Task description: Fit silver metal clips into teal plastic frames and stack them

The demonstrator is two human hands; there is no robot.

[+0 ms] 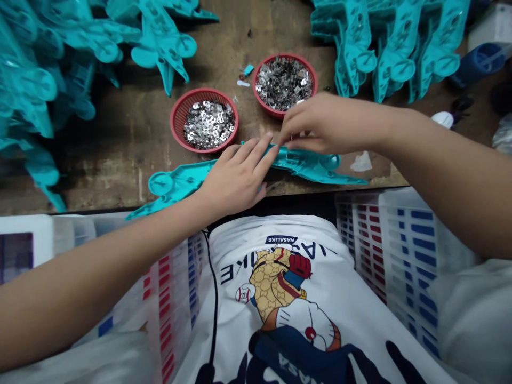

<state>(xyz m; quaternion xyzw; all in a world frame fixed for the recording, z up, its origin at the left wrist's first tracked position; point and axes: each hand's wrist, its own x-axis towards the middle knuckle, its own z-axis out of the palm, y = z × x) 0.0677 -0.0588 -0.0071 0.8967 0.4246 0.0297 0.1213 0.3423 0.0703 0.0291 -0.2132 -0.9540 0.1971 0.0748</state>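
Note:
A long teal plastic part (pixel 182 178) lies across the table's front edge, its pointed ends to the left and right. My left hand (pixel 236 176) rests flat over its middle, fingers stretched out toward the upper right. At the part's right half, my right hand (pixel 310 125) has thumb and fingers pinched together, close to the left fingertips. Whatever the pinch holds is hidden or too small to name. Just beyond the hands stand two red baskets, the left basket (pixel 175 128) and the right basket (pixel 314 80), both filled with small shiny metal clips (pixel 210 125).
Stacked teal parts (pixel 160 42) crowd the far left, and more teal parts (pixel 394 53) stand at the far right. A blue cup-like object (pixel 482 61) is at the right edge. Plastic crates (pixel 400 256) flank my lap below the wooden table (pixel 240 32).

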